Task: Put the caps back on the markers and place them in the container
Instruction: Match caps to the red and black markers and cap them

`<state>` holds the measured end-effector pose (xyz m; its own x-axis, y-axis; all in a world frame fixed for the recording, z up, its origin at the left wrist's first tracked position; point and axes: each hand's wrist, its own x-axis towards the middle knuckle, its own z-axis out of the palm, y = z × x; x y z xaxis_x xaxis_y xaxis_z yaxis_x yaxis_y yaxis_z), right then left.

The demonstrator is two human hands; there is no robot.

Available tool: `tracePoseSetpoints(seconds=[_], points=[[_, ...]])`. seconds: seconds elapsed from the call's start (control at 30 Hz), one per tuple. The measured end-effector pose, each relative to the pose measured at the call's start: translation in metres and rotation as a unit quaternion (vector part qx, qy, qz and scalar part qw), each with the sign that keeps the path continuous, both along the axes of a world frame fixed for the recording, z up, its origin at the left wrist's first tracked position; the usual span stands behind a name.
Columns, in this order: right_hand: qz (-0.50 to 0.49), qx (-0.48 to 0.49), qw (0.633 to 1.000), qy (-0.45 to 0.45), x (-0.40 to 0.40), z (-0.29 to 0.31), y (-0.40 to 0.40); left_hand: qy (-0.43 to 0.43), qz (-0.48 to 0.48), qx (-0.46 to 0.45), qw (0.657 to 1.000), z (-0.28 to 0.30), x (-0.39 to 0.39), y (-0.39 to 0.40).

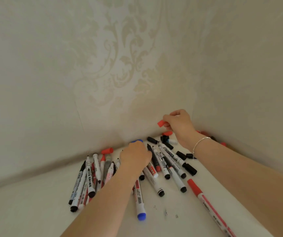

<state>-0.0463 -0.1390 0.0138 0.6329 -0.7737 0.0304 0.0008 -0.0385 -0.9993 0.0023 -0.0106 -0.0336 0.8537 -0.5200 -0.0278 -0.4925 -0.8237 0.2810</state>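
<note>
Above a capped red marker (205, 199), the right hand (178, 124) pinches a red cap (161, 123); the left hand (134, 155) grips among markers (164, 165).

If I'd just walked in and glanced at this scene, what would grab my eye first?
Probably the small red plastic cap pinched in the raised right hand, bright against the pale patterned wallpaper in the corner. Below it, a jumbled heap of whiteboard markers and loose black caps sprawls across the white tabletop. The left hand reaches down into the middle of that heap.
</note>
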Motion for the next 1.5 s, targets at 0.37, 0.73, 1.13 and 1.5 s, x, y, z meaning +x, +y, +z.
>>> tracePoseSetpoints(seconds=[0.37, 0.73, 1.13, 1.5], points=[[-0.001, -0.009, 0.995, -0.101, -0.02, 0.023, -0.003, 0.03, -0.091, -0.364, 0.927, 0.023, -0.024, -0.004], [0.088, 0.013, 0.992, -0.09, -0.029, 0.027, -0.003, 0.015, -0.134, -0.342, 0.93, 0.038, -0.035, -0.005], [0.124, -0.044, 0.991, -0.039, -0.032, 0.028, 0.009, 0.047, -0.111, -0.445, 0.887, 0.034, -0.051, -0.009], [0.066, -0.05, 0.996, -0.04, -0.036, 0.02, 0.012, 0.066, -0.082, -0.467, 0.878, 0.034, -0.058, -0.018]])
